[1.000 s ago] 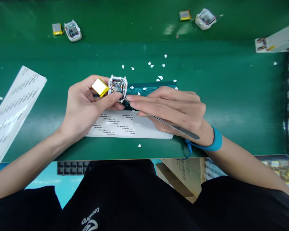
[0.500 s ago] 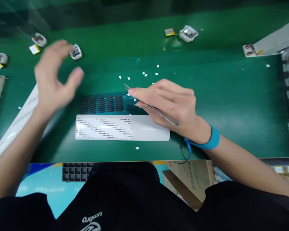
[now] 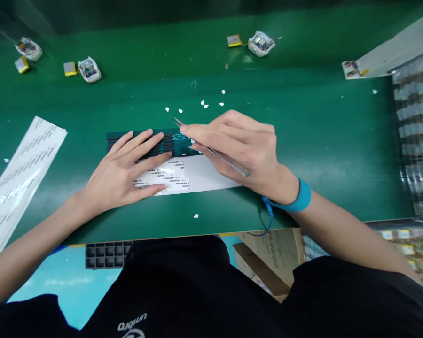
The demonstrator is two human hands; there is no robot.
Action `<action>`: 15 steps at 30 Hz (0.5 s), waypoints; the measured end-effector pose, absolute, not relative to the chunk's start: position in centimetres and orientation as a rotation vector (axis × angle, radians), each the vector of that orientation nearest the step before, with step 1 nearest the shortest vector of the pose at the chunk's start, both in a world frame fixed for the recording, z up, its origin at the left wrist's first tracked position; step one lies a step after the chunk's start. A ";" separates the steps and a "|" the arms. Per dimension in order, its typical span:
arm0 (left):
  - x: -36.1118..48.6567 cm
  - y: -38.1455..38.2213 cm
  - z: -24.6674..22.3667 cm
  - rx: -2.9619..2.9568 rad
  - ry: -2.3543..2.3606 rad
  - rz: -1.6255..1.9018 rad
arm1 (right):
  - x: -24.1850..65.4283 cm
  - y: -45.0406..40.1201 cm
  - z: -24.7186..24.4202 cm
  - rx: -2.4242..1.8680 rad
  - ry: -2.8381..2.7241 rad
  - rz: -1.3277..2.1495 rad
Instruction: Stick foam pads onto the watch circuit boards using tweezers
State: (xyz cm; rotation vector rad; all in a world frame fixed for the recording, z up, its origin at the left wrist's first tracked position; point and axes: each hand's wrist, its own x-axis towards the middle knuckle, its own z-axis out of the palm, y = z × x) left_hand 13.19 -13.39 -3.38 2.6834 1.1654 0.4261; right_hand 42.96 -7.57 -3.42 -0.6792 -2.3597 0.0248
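L hand point(image 3: 123, 176) flat on dark slotted sheet point(image 3: 118, 137) at centre of bench, fingers point(image 3: 144, 143) spread and pressing down, nothing pinched, thumb lying on printed white label sheet point(image 3: 204, 173) along slotted sheet's near edge. R hand point(image 3: 239, 145) curled, fingers pinching steel tweezers point(image 3: 229, 163), tips angled toward far edge of slotted sheet, just past a teal patch; anything in tips too small to tell. No device in either hand.

Progress, as far as visible: 2 white housings point(image 3: 89, 70) point(image 3: 260, 44) w/ exposed PCBs on far part of bench, each w/ yellow-wrapped pouch cell point(image 3: 69, 69) point(image 3: 233, 41) alongside, not seated inside; more units at far L. No covers in view, so those look unfinished. Small white dots point(image 3: 180, 111) scattered on green ESD mat point(image 3: 320, 141) beyond hands. Loose label strip point(image 3: 24, 164) at L; blue wrist strap point(image 3: 301, 197) on R wrist, coiled cord point(image 3: 268, 213) below.
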 end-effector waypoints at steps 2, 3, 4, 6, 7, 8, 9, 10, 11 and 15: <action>13.4 -13.0 -3.4 2.681 1.170 0.399 | 42.9 -7.6 -3.4 -0.660 -2.342 0.010; 13.4 -12.8 -3.4 2.677 1.166 0.383 | 42.9 -7.7 -3.3 -0.654 -2.336 0.006; 13.5 -12.6 -3.5 2.673 1.161 0.368 | 42.9 -7.7 -3.2 -0.653 -2.334 0.001; 13.4 -12.2 -3.7 2.671 1.156 0.351 | 42.9 -7.7 -3.0 -0.657 -2.324 -0.018; 13.4 -12.0 -3.8 2.674 1.159 0.348 | 42.9 -7.7 -2.9 -0.650 -2.315 -0.029; 13.5 -11.8 -3.9 2.679 1.168 0.345 | 42.9 -7.7 -2.8 -0.638 -2.301 -0.037; 13.6 -11.6 -4.0 2.684 1.179 0.346 | 42.9 -7.6 -2.8 -0.619 -2.284 -0.042; 13.7 -11.5 -4.1 2.687 1.191 0.349 | 43.0 -7.6 -2.8 -0.598 -2.272 -0.043; 13.9 -11.3 -4.2 2.688 1.198 0.349 | 43.0 -7.6 -2.8 -0.582 -2.266 -0.044; 14.0 -10.4 -4.2 2.664 1.191 0.398 | 43.0 -7.5 -3.0 -0.583 -2.287 -0.045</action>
